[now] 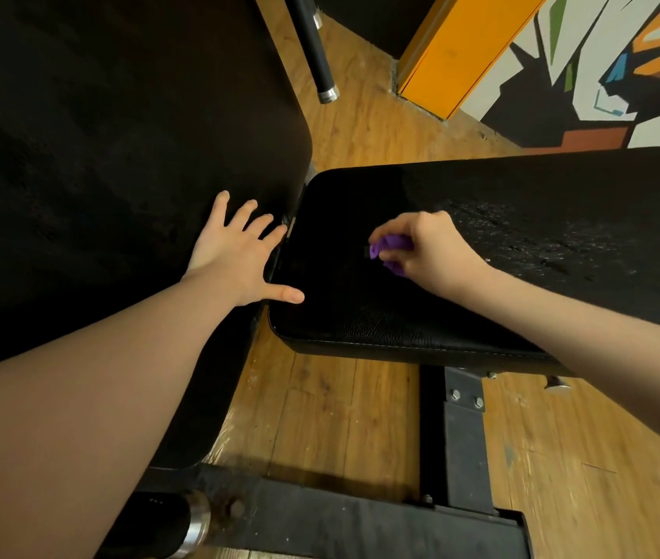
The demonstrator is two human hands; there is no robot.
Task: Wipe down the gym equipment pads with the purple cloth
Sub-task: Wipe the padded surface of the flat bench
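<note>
Inspecting this moment, we find the right hand [429, 248] at centre frame, its fingers [391, 229] curled round a bunched purple cloth [391, 248] and pressing it onto the near end of the flat pad [360, 316]. Only a small fold of cloth shows between thumb and fingers; the rest is hidden in the grip. We judge the bunching gives a firm wad to scrub with, not a broad sweep.

The left hand [239, 252], left of centre, is spread flat with straight fingers, holding nothing. Its palm lies on the larger pad [98, 155] filling the upper left, and its thumb reaches across the gap to touch the flat pad's edge. We take this as bracing: it steadies the body, and perhaps the pad, against the wiping pressure.

The flat pad is black, grained like leather, with rounded corners and a stitched seam along its near side. Toward the right of the frame its surface carries pale, scuffed flecks; whether this is wear or residue we cannot tell. The area by the cloth looks darker and cleaner, so we judge the wiping to be under way, with the flecked stretch still to be done.

The larger pad is matte black, softly rounded at its corner. Beneath both runs a black steel frame [461, 437], bolted, with some rust near the bottom, standing on a wooden plank floor [340, 417]. A painted wall [602, 54] occupies the upper right.
</note>
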